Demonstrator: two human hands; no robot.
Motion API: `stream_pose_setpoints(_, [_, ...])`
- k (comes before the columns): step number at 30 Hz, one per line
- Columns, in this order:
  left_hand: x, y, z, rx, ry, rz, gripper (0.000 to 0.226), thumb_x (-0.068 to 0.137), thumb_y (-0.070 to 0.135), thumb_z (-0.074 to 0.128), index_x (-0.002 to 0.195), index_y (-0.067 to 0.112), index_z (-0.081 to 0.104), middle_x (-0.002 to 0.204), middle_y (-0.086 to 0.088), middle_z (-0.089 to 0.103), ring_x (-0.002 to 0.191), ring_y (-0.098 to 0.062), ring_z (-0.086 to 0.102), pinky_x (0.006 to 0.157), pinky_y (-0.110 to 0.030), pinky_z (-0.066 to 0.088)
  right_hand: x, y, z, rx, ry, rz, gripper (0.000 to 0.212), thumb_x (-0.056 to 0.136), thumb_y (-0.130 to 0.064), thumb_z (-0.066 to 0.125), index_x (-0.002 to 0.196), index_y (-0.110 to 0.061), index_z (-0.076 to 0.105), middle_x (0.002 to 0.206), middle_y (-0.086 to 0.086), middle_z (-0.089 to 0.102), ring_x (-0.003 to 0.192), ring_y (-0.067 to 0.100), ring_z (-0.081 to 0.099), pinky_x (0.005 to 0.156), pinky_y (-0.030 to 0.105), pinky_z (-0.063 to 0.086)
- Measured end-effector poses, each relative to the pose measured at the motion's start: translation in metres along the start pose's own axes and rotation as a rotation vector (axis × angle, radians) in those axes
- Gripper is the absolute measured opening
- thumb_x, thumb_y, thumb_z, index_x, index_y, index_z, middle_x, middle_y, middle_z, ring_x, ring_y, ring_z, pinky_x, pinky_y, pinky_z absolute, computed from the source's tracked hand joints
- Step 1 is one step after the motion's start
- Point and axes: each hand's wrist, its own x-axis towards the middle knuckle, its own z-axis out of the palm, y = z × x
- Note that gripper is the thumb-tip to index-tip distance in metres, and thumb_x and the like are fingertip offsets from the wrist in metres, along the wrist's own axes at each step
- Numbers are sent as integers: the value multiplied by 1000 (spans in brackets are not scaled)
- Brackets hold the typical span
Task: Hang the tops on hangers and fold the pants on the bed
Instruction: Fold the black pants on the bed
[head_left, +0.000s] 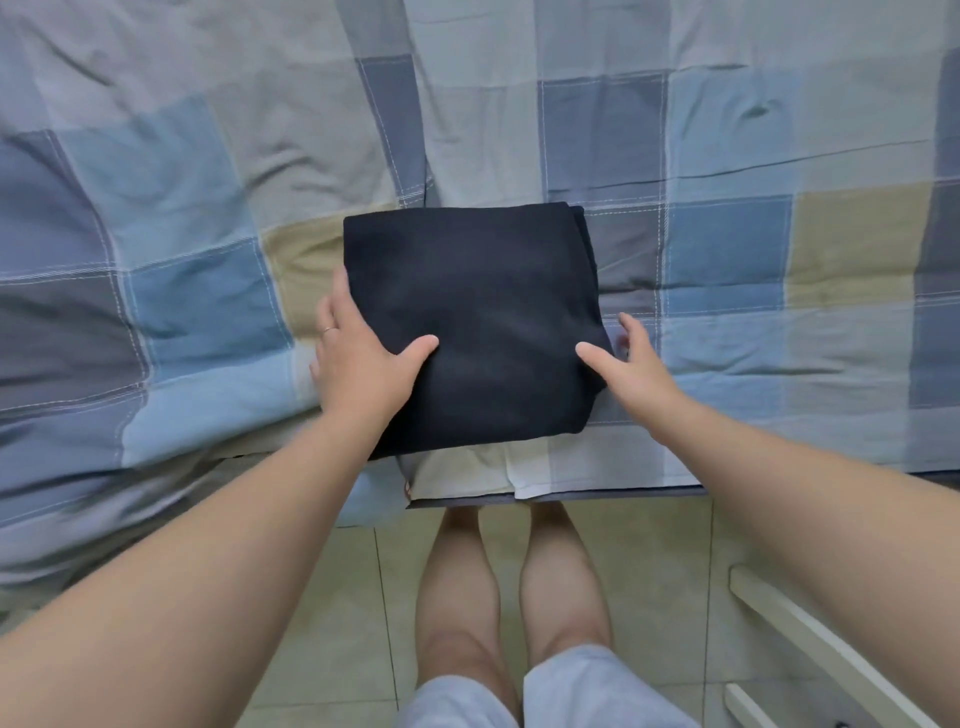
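Left hand (358, 358) and right hand (634, 369) are laid open on pants (478, 312) between them, likely soft and light; sides should be held.

Checked quilt (727, 130), blocks of blue, grey and beige with white stitch lines, filled frame from 9 through 12 to 3 o'clock, creased. Second checked cover (130, 218) lay at 9 o'clock, its edge overlapping first near 12, lower part drooping at 8. Pale sheet edge (467, 475) hung just below centre, toward 6. Pale tiled floor (649, 571) spread from 5 to 7. White wooden rails (810, 639) slanted at 4 to 5. Bare legs (457, 587) and light-blue shorts (571, 691) stood at 6.
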Motion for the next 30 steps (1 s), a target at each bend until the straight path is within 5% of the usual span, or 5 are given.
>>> stream_pose_setpoints(3, [3, 5, 7, -97, -42, -138, 109, 67, 64, 78, 152, 28, 20, 146, 2, 50, 133, -30, 47, 113, -51, 35, 14, 10, -2, 99, -59, 88, 94, 83, -56, 72, 158, -26, 23, 157, -3, 37, 141, 14, 39, 110, 31, 31])
stream_pose_setpoints(8, [19, 18, 5, -100, -161, -99, 92, 63, 64, 78, 135, 30, 33, 123, 16, 57, 120, -23, 56, 100, -45, 46, 31, -6, 5, 257, -198, 163, 108, 52, -71, 81, 142, -28, 41, 132, -12, 61, 113, 11, 63, 93, 35, 51])
stream_pose_setpoints(16, [29, 16, -8, -290, -318, -94, 75, 69, 48, 86, 132, 28, 51, 119, 16, 66, 106, -9, 65, 89, -32, 52, 9, -20, -2, 351, -392, 329, 46, 78, -44, 80, 116, -21, 70, 105, -3, 77, 91, 12, 75, 78, 31, 54])
stream_pose_setpoints(21, [-3, 27, -34, -354, -527, -174, 30, 78, 41, 85, 98, 30, 66, 98, 11, 73, 68, -2, 72, 51, -16, 53, -53, -21, -30, 445, -331, 357, 31, 83, -36, 76, 106, -16, 73, 103, 4, 78, 83, 18, 76, 74, 30, 56])
stream_pose_setpoints(30, [-114, 60, -100, -201, -695, -100, 53, 85, 44, 77, 126, 13, 63, 113, -6, 71, 98, -27, 70, 89, -40, 57, -237, -1, -50, 720, -107, 393, 21, 85, -35, 73, 96, -17, 73, 88, 5, 78, 68, 22, 75, 65, 28, 55])
